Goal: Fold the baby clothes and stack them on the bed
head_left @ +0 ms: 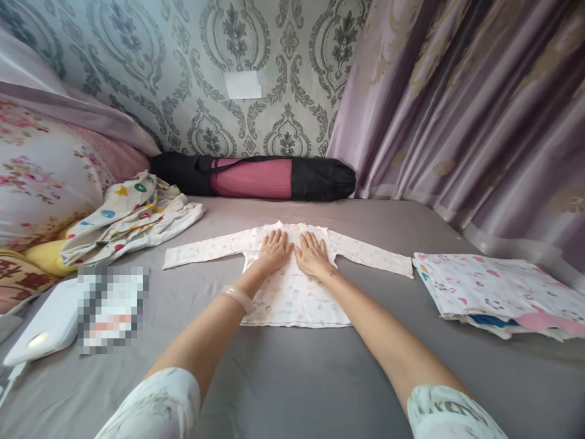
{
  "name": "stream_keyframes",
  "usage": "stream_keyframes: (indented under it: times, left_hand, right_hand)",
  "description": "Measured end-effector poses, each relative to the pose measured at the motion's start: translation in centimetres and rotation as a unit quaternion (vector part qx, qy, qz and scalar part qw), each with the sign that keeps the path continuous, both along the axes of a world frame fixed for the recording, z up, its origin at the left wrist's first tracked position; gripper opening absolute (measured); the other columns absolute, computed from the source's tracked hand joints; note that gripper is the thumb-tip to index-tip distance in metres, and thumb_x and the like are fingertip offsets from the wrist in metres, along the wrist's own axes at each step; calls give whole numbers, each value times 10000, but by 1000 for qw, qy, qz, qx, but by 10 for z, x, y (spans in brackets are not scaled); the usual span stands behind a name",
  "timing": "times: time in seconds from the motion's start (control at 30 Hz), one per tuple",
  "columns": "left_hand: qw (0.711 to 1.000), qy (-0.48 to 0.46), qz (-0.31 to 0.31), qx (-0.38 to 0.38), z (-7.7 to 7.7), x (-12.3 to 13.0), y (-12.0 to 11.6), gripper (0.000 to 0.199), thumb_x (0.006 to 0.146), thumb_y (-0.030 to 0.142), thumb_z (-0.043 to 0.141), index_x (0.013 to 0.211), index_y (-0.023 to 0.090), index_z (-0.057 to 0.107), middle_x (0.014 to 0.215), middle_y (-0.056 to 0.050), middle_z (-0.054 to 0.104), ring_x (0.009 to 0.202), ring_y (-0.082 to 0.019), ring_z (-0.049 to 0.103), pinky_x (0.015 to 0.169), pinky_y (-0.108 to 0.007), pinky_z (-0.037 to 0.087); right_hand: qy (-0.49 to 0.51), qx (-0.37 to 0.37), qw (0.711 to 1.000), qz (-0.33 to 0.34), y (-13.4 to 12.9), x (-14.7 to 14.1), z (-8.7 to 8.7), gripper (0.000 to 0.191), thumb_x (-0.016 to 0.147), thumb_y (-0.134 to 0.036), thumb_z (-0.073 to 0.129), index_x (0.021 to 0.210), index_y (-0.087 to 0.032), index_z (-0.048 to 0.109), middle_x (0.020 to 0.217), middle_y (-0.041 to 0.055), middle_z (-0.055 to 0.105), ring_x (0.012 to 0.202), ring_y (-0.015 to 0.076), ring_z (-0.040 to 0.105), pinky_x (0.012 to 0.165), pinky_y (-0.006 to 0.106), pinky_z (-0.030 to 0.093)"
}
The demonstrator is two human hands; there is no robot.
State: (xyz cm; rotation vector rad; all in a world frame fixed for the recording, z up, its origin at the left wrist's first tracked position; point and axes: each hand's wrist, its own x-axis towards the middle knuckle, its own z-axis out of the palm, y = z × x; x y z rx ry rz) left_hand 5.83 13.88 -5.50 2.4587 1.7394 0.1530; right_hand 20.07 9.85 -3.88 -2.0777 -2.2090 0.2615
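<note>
A small white long-sleeved shirt with a faint print lies spread on the grey sheet, both sleeves stretched out sideways. My left hand rests palm down on its upper chest, left of the middle, with a pale bangle on the wrist. Flat on the other side of the chest is my right hand, fingers apart and pointing toward the collar. The two hands are close together with a narrow gap between them. Neither one grips the cloth.
Folded printed clothes are stacked at the right. A crumpled patterned garment lies at the left by a floral pillow. Nearer are a white device and a blurred packet. A black and pink rolled bag lies along the wall.
</note>
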Motion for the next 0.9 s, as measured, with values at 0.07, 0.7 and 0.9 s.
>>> stream_keyframes:
  times: [0.07,0.7,0.9]
  left_hand:
    - [1000,-6,12,2,1,-3,8,637,983,474,214,1489,94,290,1571,-168,245,1458,-303,197,1166,-459,181]
    - [998,19,50,37,1,-11,19,641,975,466,172,1506,124,284,1552,-161,301,1435,-325,247,1142,-498,205]
    - [997,33,43,58,-3,-13,22,643,968,463,178,1484,110,328,1533,-175,330,1406,-341,289,1122,-502,234]
  right_hand:
    - [-5,9,1000,-9,10,3,0,647,989,-434,150,1528,-79,202,1610,110,110,1472,239,84,1173,479,49]
    - [60,2,997,-41,25,12,7,598,992,-488,219,1519,-210,257,1598,122,180,1465,290,121,1149,554,82]
    - [104,60,985,-126,5,76,41,484,981,-334,291,1398,-164,469,1422,89,515,1305,191,458,1072,289,336]
